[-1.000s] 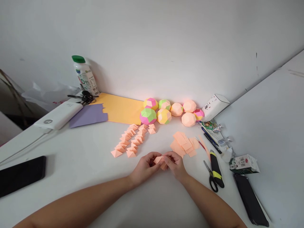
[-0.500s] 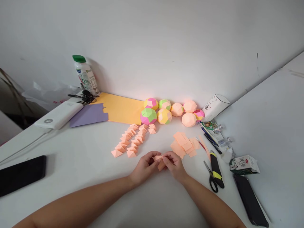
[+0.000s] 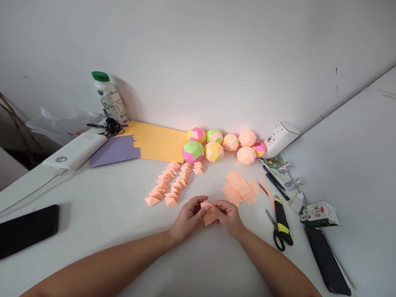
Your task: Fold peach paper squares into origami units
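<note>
We look down on a white desk (image 3: 105,198) that fills the lower half of the frame, its surface smooth and matt. A pale wall (image 3: 201,62) rises behind it across the top, with a few small dark marks at upper right, and a grey-white panel (image 3: 368,173) borders the desk along the right side. At lower centre we see the peach paper piece (image 3: 209,218), between the two hands: the left hand (image 3: 186,218) has its fingers curled and its thumb pinching the paper, and the right hand (image 3: 231,218), just as nearly closed, grips the other side. Just above them, left of centre, folded peach pieces (image 3: 181,181) stand in rows, while flat peach sheets (image 3: 239,189) lie overlapping right of centre. Faceted paper balls (image 3: 214,152) sit against the wall in mid-frame (one is green above and magenta below), beside yellow paper (image 3: 157,141) and purple paper (image 3: 114,152). At upper left we find a green-capped bottle (image 3: 111,99) near keys (image 3: 113,126), and a black phone (image 3: 29,229) at lower left. Scissors (image 3: 278,239) and a black-and-yellow cutter (image 3: 283,222) lie at lower right, near a small carton (image 3: 318,214).
</note>
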The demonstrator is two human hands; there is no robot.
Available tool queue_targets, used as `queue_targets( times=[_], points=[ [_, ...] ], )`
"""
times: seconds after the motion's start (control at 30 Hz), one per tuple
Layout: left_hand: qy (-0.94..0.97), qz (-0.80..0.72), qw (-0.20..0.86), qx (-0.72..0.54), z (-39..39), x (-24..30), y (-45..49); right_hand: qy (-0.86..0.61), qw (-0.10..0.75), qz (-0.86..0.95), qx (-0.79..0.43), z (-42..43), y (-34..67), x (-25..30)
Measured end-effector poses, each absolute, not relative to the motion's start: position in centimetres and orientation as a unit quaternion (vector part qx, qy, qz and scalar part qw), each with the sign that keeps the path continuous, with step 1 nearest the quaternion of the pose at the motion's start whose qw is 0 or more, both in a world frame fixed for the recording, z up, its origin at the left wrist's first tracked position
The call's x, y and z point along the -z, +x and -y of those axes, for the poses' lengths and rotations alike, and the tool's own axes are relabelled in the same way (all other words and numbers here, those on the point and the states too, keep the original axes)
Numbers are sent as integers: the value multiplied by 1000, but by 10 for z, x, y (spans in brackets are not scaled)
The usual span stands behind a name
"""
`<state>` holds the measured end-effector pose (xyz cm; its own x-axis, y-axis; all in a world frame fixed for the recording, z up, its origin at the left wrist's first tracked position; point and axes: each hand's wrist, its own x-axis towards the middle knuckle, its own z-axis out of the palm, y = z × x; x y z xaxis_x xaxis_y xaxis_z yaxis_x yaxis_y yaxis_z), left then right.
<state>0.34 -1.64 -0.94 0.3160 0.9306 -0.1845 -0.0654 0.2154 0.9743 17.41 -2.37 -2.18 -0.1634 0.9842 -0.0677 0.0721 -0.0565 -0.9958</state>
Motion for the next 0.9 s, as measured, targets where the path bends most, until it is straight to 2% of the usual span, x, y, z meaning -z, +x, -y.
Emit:
queue_targets(
  times=[0.2,0.9],
  points=[
    [484,-361,700,-381,16,3,4,-473,436,532,-550,23,173,18],
    [466,-418,688,-367,15,3,5,-463,417,553,-553,26,171,12]
  ],
)
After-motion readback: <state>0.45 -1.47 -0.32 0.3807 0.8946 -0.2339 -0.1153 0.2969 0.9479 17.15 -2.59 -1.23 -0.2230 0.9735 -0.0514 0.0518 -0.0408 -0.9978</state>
